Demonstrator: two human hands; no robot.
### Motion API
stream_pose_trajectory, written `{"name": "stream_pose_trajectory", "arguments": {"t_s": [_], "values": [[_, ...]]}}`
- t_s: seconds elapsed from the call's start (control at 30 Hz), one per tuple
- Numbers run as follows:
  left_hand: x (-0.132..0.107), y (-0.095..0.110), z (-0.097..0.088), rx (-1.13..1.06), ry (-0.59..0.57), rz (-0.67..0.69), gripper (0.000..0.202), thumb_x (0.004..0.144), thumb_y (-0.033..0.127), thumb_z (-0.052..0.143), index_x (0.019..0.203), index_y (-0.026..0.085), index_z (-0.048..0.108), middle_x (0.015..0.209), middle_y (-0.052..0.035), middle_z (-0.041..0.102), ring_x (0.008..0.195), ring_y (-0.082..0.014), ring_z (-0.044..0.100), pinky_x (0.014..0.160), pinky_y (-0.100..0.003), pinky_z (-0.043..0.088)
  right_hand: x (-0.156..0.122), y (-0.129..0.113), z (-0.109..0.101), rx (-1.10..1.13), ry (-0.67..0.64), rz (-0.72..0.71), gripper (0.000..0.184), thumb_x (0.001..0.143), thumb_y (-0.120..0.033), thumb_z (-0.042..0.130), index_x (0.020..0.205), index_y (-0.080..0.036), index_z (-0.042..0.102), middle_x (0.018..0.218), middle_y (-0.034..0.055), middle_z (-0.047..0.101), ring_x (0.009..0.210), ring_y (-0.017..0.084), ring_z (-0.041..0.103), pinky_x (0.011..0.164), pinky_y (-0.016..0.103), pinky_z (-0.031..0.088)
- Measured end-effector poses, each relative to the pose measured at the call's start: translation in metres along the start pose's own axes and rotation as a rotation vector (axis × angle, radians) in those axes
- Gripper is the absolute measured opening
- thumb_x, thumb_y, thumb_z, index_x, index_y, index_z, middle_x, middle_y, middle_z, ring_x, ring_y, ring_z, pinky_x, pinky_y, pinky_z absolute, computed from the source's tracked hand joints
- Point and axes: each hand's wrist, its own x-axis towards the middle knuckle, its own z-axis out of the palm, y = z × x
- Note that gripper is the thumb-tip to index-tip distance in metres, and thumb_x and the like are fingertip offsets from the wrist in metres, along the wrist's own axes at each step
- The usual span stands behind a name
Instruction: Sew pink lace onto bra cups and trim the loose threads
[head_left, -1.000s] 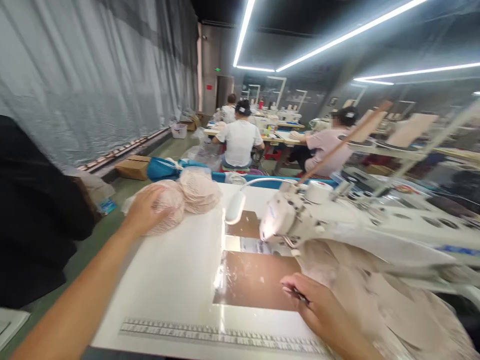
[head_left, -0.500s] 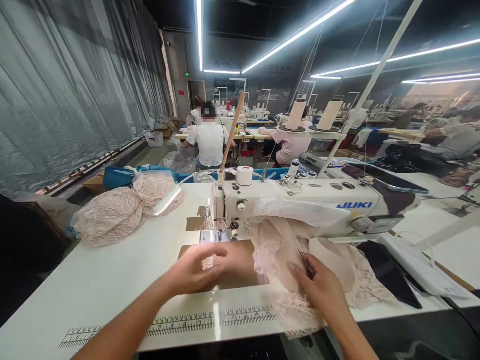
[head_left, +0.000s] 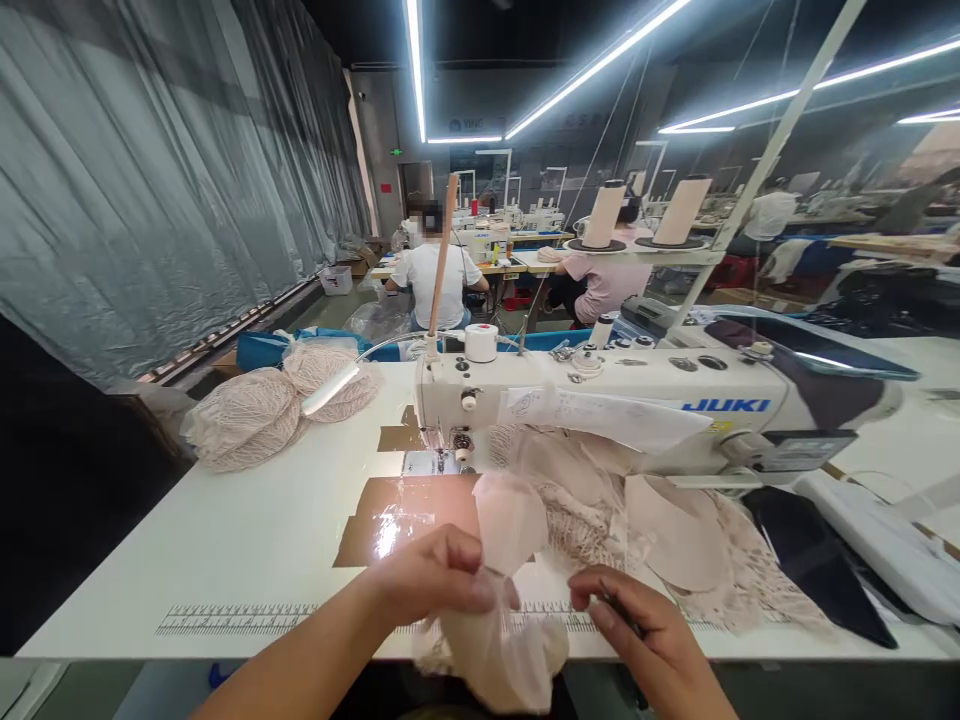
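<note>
My left hand [head_left: 427, 580] is closed on a thin beige fabric piece [head_left: 506, 655]. One sheer flap stands above the fingers, and the rest hangs over the table's front edge. To its right, my right hand [head_left: 645, 625] curls round a small dark tool [head_left: 624, 612], mostly hidden by the fingers; its kind cannot be made out. Thumb and forefinger are near the fabric, apart from it. Beyond both hands stands a white sewing machine [head_left: 637, 390], its needle area [head_left: 442, 455] lit. Beige lace pieces [head_left: 585, 520] lie beneath the machine's arm.
Bundled lace pieces [head_left: 244, 420] lie at the table's left, beside a small lamp [head_left: 330, 388]. A ruler strip [head_left: 240, 618] runs along the front edge. Moulded beige cups [head_left: 679, 535] and a black flat item [head_left: 817, 565] lie at right. Co-workers [head_left: 442, 280] sit ahead.
My left hand was empty over the brown patch; now it grips the fabric nearer the front edge. My right hand has let go of lace fabric and moved slightly down. The view has shifted.
</note>
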Motion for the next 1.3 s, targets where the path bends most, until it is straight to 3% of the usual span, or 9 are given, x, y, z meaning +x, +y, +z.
{"name": "stream_pose_trajectory", "arguments": {"t_s": [0.13, 0.27, 0.4, 0.47, 0.63, 0.8, 0.93, 1.07, 1.3], "values": [[-0.063, -0.007, -0.020, -0.207, 0.148, 0.152, 0.031, 0.051, 0.042, 0.082, 0.060, 0.014, 0.070, 0.057, -0.0068, 0.066, 0.046, -0.0165, 0.058, 0.047, -0.027, 0.046, -0.001, 0.019, 0.001, 0.039, 0.066, 0.153, 0.038, 0.080, -0.057, 0.054, 0.085, -0.022, 0.069, 0.075, 0.0053, 0.065, 0.077, 0.023, 0.063, 0.070, 0.032, 0.053], [-0.115, 0.005, -0.036, -0.229, 0.477, 0.396, 0.032, 0.055, 0.045, 0.080, 0.066, 0.017, 0.069, 0.063, -0.0049, 0.067, 0.053, -0.0172, 0.062, 0.048, -0.026, 0.048, 0.008, 0.023, 0.018, 0.189, 0.025, 0.232, 0.045, 0.082, -0.061, 0.050, 0.095, -0.022, 0.070, 0.079, 0.0059, 0.064, 0.073, 0.020, 0.062, 0.060, 0.028, 0.053], [-0.138, 0.033, -0.048, 0.006, 0.906, 0.610, 0.038, 0.062, 0.045, 0.078, 0.085, 0.017, 0.068, 0.082, -0.0070, 0.070, 0.066, -0.0175, 0.064, 0.061, -0.028, 0.052, 0.021, 0.002, 0.049, 0.271, -0.091, 0.306, 0.049, 0.081, -0.062, 0.051, 0.102, -0.023, 0.072, 0.081, 0.0061, 0.066, 0.075, 0.020, 0.063, 0.060, 0.026, 0.053], [-0.137, 0.037, -0.055, 0.093, 1.003, 0.586, 0.041, 0.063, 0.043, 0.079, 0.091, 0.015, 0.068, 0.085, -0.0073, 0.070, 0.074, -0.0185, 0.064, 0.069, -0.029, 0.052, 0.027, -0.012, 0.066, 0.220, -0.176, 0.272, 0.049, 0.077, -0.062, 0.057, 0.104, -0.024, 0.073, 0.080, 0.0061, 0.068, 0.078, 0.021, 0.063, 0.066, 0.027, 0.054], [-0.115, 0.010, -0.062, 0.146, 0.747, 0.275, 0.056, 0.063, 0.044, 0.081, 0.106, 0.011, 0.067, 0.086, -0.0072, 0.069, 0.081, -0.0203, 0.064, 0.077, -0.030, 0.047, 0.046, -0.042, 0.111, 0.071, -0.381, 0.111, 0.043, 0.074, -0.056, 0.063, 0.102, -0.027, 0.075, 0.080, 0.0055, 0.069, 0.087, 0.023, 0.063, 0.086, 0.034, 0.050], [-0.108, -0.010, -0.062, 0.188, 0.501, 0.379, 0.053, 0.075, 0.037, 0.074, 0.121, 0.016, 0.058, 0.111, -0.0106, 0.065, 0.102, -0.0234, 0.060, 0.090, -0.034, 0.045, 0.064, -0.044, 0.138, 0.026, -0.537, 0.146, 0.048, 0.076, -0.059, 0.057, 0.103, -0.022, 0.073, 0.072, 0.0033, 0.064, 0.070, 0.018, 0.060, 0.061, 0.027, 0.051], [-0.113, -0.011, -0.068, 0.382, 0.488, 0.426, 0.055, 0.079, 0.031, 0.070, 0.130, 0.019, 0.054, 0.129, -0.0100, 0.056, 0.120, -0.0264, 0.050, 0.104, -0.038, 0.036, 0.069, -0.041, 0.143, 0.109, -0.592, 0.275, 0.050, 0.074, -0.059, 0.060, 0.104, -0.020, 0.072, 0.068, 0.0004, 0.057, 0.054, 0.011, 0.045, 0.046, 0.022, 0.037], [-0.114, -0.011, -0.072, 0.459, 0.461, 0.384, 0.060, 0.081, 0.031, 0.067, 0.136, 0.015, 0.049, 0.135, -0.0106, 0.051, 0.124, -0.0299, 0.047, 0.105, -0.039, 0.035, 0.067, -0.044, 0.147, 0.226, -0.654, 0.400, 0.050, 0.072, -0.059, 0.064, 0.103, -0.020, 0.071, 0.063, -0.0027, 0.048, 0.049, 0.007, 0.031, 0.044, 0.021, 0.029], [-0.108, -0.014, -0.070, 0.533, 0.428, 0.354, 0.063, 0.081, 0.035, 0.065, 0.138, 0.016, 0.046, 0.128, -0.0099, 0.057, 0.116, -0.0288, 0.053, 0.101, -0.040, 0.039, 0.064, -0.043, 0.159, 0.318, -0.640, 0.389, 0.043, 0.072, -0.056, 0.067, 0.093, -0.020, 0.072, 0.057, -0.0044, 0.045, 0.048, 0.008, 0.032, 0.045, 0.021, 0.029]]}}
